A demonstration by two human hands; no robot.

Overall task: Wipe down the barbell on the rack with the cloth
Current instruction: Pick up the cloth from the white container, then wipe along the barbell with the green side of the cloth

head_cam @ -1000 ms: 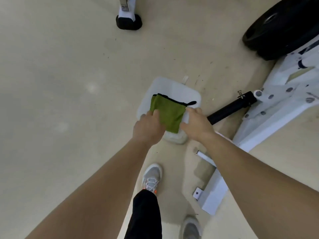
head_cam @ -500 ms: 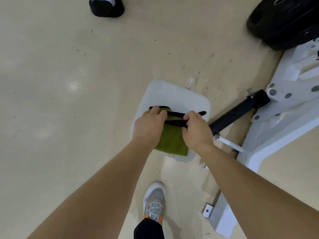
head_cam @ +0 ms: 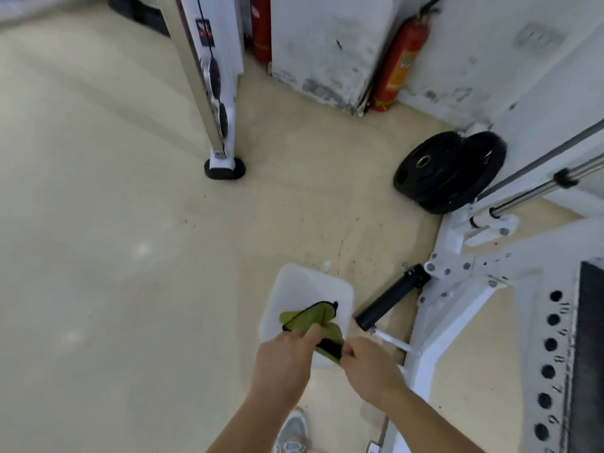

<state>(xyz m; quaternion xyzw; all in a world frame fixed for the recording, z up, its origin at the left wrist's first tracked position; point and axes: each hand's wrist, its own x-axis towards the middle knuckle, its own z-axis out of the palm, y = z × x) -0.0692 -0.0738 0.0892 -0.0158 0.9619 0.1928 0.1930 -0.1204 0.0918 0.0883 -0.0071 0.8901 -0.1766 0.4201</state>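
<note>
A green cloth with black edging is bunched between my two hands, low in the middle of the view. My left hand grips its left side and my right hand pinches its lower right end. Both hover over a white plastic container that stands on the floor. The silver barbell lies on the white rack at the right edge, well away from the cloth. A black peg sticks out from the rack's base toward the container.
Black weight plates lean against the rack near the wall. Two red fire extinguishers stand at the wall corner. A white machine post with a black foot stands at the upper left. My shoe shows at the bottom.
The view has lifted from the floor, so the wall, plates and barbell now show. The cloth went from stretched flat between my hands to bunched and folded.
</note>
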